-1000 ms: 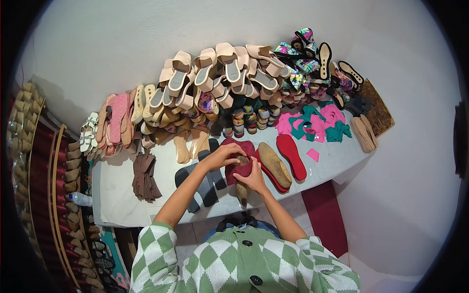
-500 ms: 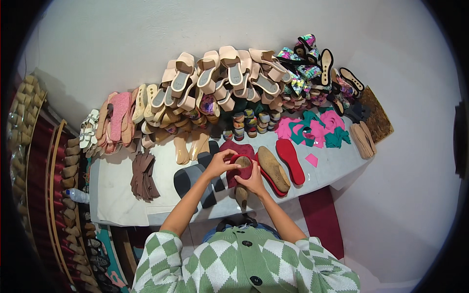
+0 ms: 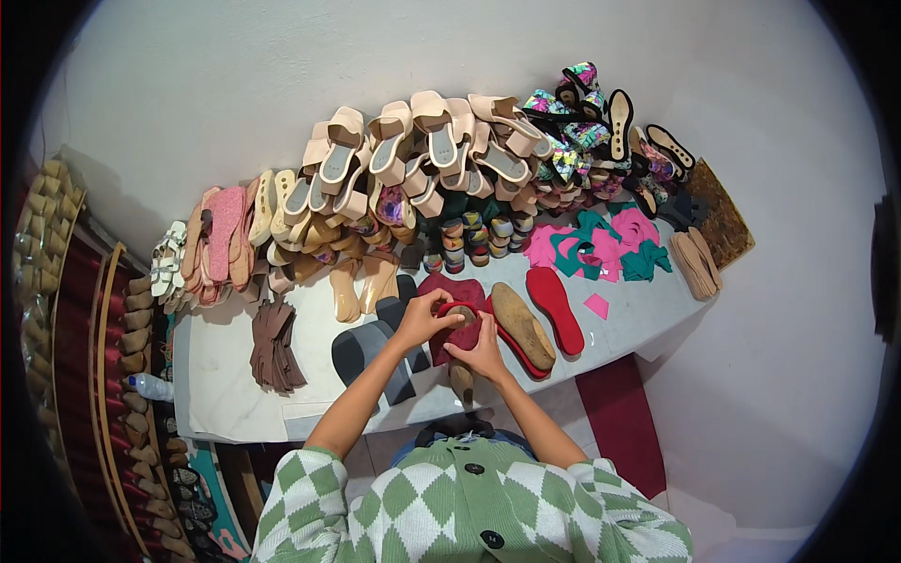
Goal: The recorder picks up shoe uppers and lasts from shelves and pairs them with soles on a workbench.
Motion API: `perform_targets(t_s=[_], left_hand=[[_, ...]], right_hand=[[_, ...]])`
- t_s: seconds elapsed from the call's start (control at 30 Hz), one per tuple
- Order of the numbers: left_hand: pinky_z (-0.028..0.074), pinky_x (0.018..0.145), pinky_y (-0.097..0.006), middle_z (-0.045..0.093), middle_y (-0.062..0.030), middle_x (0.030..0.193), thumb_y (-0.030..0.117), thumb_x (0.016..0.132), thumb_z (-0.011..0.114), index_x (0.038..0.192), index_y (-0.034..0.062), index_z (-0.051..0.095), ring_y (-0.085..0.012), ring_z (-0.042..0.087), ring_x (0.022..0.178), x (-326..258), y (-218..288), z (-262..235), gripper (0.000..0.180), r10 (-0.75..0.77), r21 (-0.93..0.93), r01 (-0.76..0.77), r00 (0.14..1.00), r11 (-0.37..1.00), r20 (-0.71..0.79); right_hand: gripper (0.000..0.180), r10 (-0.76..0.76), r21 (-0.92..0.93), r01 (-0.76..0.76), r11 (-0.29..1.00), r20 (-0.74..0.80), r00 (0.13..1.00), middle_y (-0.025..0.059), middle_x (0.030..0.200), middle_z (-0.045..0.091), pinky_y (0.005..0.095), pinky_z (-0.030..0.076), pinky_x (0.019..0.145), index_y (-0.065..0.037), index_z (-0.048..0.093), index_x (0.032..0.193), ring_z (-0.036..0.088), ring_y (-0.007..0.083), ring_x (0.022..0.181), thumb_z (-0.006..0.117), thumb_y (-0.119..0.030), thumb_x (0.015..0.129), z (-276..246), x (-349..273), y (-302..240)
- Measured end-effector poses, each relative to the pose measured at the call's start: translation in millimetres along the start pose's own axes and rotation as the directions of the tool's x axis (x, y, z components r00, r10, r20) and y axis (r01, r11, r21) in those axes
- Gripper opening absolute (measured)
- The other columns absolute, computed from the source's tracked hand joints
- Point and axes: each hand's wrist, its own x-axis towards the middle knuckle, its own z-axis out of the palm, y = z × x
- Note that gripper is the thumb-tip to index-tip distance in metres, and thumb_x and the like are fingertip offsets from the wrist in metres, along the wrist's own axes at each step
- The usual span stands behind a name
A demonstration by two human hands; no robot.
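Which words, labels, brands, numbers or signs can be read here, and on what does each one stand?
None can be read.
Beige heeled sandals: small marks on the grey insoles, too small to read.
Clear plastic bottle: no text can be made out at this size.

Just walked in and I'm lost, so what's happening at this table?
A person's left hand and right hand hold dark red material at a brown shoe last. Just right of it, another last lies on a red sole, a second red sole beside it. Pale heeled sandals are piled behind.
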Motion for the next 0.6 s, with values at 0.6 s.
perform_targets(t_s=[0.6], left_hand=[[0.046, 0.071, -0.022, 0.061, -0.0019, 0.089, 0.024, 0.082, 0.067, 0.098, 0.0018, 0.058, -0.0066, 0.057, 0.081, -8.7, -16.7, -1.6, 0.029, -0.216, -0.116, 0.220, 0.975, 0.969, 0.043]], right_hand=[[0.074, 0.001, 0.212, -0.005, 0.977, 0.018, 1.000, 0.0178, 0.107, 0.052, 0.0389, 0.043, 0.087, -0.002, 0.039, 0.114, 0.054, 0.0294, 0.103, 0.081, -0.025, 0.058, -0.2, 7.8, -5.6]])
